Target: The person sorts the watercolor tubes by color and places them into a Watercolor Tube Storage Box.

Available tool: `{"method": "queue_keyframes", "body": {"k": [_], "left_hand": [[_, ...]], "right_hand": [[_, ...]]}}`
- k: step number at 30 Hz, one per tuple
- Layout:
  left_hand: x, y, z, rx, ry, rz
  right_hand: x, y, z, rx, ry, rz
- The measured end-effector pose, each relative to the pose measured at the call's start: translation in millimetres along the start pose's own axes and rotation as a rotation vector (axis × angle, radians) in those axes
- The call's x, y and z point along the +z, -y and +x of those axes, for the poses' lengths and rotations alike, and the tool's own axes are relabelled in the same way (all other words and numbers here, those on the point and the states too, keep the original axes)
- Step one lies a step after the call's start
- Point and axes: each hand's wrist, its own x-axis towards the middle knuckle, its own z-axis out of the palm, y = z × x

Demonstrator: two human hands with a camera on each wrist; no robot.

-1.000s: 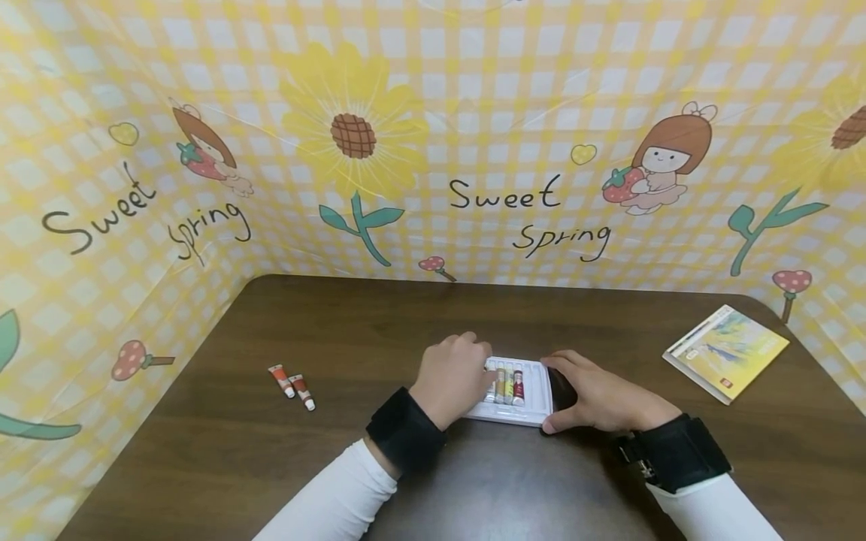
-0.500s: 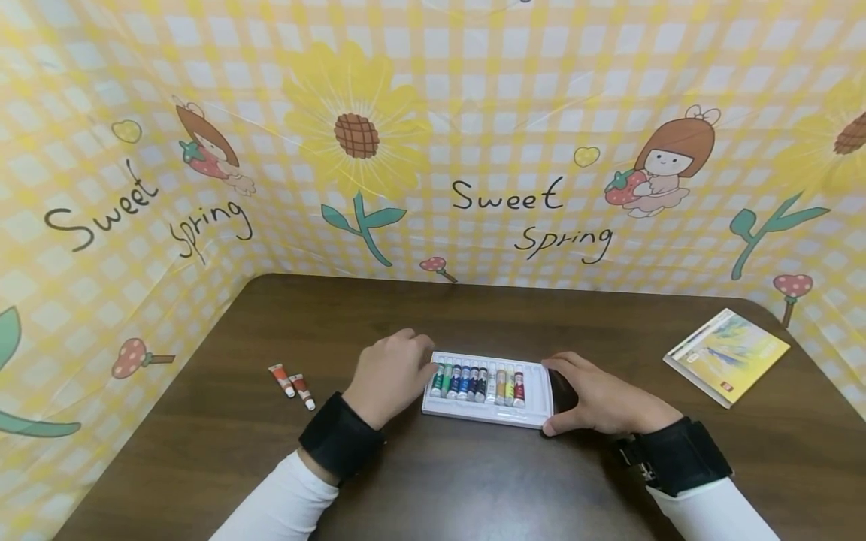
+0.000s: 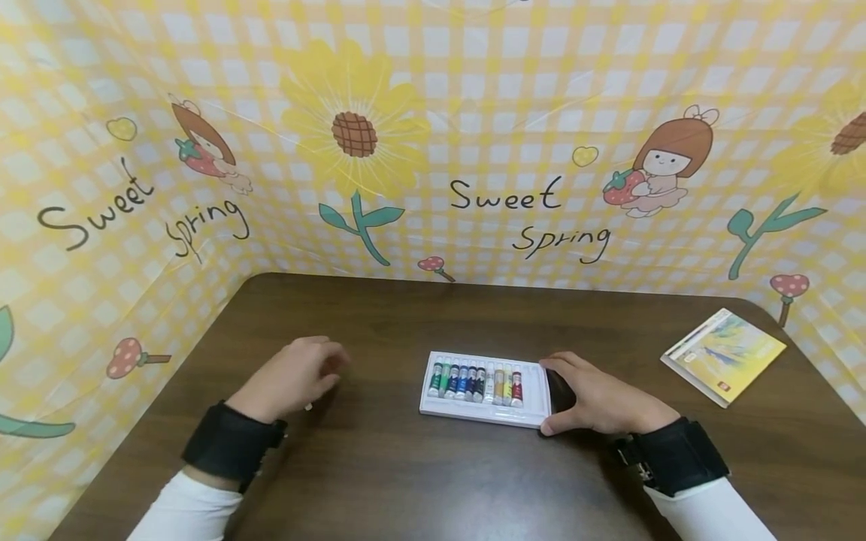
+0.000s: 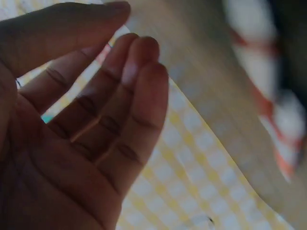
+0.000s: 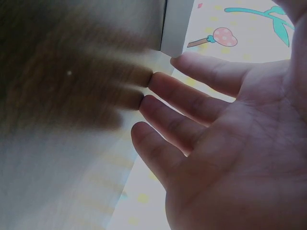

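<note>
My left hand [image 3: 292, 378] hovers at the left of the table over two small red-and-white paint tubes, its fingers loosely bent and holding nothing. In the left wrist view the paint tubes [image 4: 261, 81] show blurred, apart from the fingers; in the head view the hand hides nearly all of them. A white plastic tray [image 3: 433, 406] lies in the middle with several colored paint tubes [image 3: 471, 382] in a row and an unfilled part at its right end. That end is held by my right hand [image 3: 605, 396], thumb at the near corner, index finger at the far one.
A yellow paint box [image 3: 727, 357] with a printed picture lies at the back right of the brown wooden table [image 3: 433, 481]. A yellow checked cloth [image 3: 473, 113] stands around the table's back and sides.
My left hand has moved left, off the tray and over to the two loose tubes, uncovering the row of tubes in the tray. The right hand has stayed at the tray's right end.
</note>
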Motion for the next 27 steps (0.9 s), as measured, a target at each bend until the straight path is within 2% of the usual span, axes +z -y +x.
{"method": "queue_keyframes", "body": {"k": [4, 8, 14, 24, 27], "left_hand": [[-6.5, 27.6, -17.1, -0.026, 0.012, -0.011], [-8.3, 38.9, -26.2, -0.060, 0.029, -0.020], [-4.6, 39.5, -26.0, -0.055, 0.087, -0.023], [5.1, 30.2, -18.5, 0.043, 0.001, 0.046], [6.3, 25.6, -15.1, 0.055, -0.011, 0.054]], "right_hand": [[0, 1, 0.8, 0.008, 0.008, 0.012], [-1, 1, 0.7, 0.007, 0.006, 0.008], [-1, 0, -0.5, 0.017, 0.008, 0.007], [-2, -1, 0.4, 0.035, 0.008, 0.019], [-2, 0, 0.4, 0.034, 0.010, 0.025]]}}
